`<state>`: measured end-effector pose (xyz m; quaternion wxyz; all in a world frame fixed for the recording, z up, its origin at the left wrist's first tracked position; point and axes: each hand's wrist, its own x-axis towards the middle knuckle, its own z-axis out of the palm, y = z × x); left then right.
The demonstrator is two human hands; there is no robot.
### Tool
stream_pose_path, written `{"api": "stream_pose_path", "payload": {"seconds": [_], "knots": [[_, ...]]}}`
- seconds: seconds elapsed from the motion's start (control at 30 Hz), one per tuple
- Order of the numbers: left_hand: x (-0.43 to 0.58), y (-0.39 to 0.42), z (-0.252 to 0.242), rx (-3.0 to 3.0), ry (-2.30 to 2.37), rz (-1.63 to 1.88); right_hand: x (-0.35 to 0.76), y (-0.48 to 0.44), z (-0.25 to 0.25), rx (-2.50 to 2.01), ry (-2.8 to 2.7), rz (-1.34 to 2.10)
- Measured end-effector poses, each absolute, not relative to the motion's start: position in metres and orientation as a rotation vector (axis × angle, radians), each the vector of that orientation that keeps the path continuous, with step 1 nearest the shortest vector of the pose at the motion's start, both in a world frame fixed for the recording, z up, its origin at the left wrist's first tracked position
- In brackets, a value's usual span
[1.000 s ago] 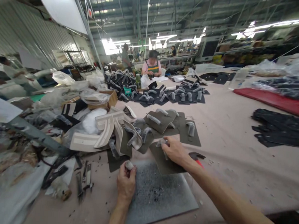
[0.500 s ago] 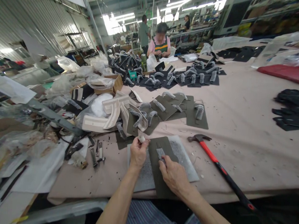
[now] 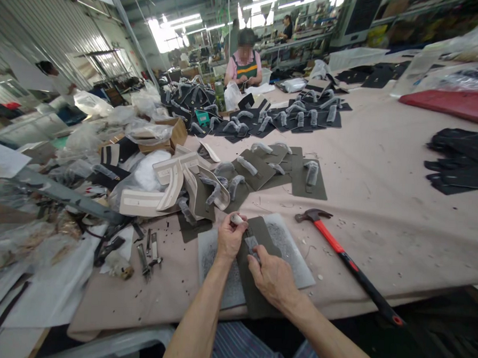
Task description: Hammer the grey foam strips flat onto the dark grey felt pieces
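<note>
My left hand (image 3: 230, 237) is closed round a small whitish roll (image 3: 237, 219), held just above the top edge of an olive-green cut piece (image 3: 257, 297). That piece lies on a grey speckled mat (image 3: 289, 251) at the near edge of the table. My right hand (image 3: 272, 274) rests on the olive piece, its fingertips pinched on a small grey strip (image 3: 251, 242) at the piece's middle. The two hands are almost touching.
A red-handled hammer (image 3: 350, 265) lies right of the mat. More olive pieces with wrapped parts (image 3: 271, 172) lie beyond. Beige curved pieces (image 3: 170, 186), metal tools (image 3: 147, 254) and plastic bags clutter the left. Black stacks (image 3: 460, 161) lie far right. A seated person (image 3: 243, 61) works across the table.
The olive piece has come from farther out onto the mat near the table edge, my right hand with it. My left hand has moved right, up to the piece's top edge. The view tilted down.
</note>
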<state>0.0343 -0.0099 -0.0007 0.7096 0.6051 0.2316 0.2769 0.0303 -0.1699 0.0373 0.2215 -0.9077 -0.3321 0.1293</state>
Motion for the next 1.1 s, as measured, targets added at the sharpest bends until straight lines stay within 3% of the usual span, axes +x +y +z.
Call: {"api": "stream_pose_path", "payload": {"seconds": [1.1], "knots": [[0.0328, -0.0138, -0.0025, 1.700, 0.527, 0.652, 0.0341, -0.1733, 0.0369, -2.397, -0.940, 0.377]]}}
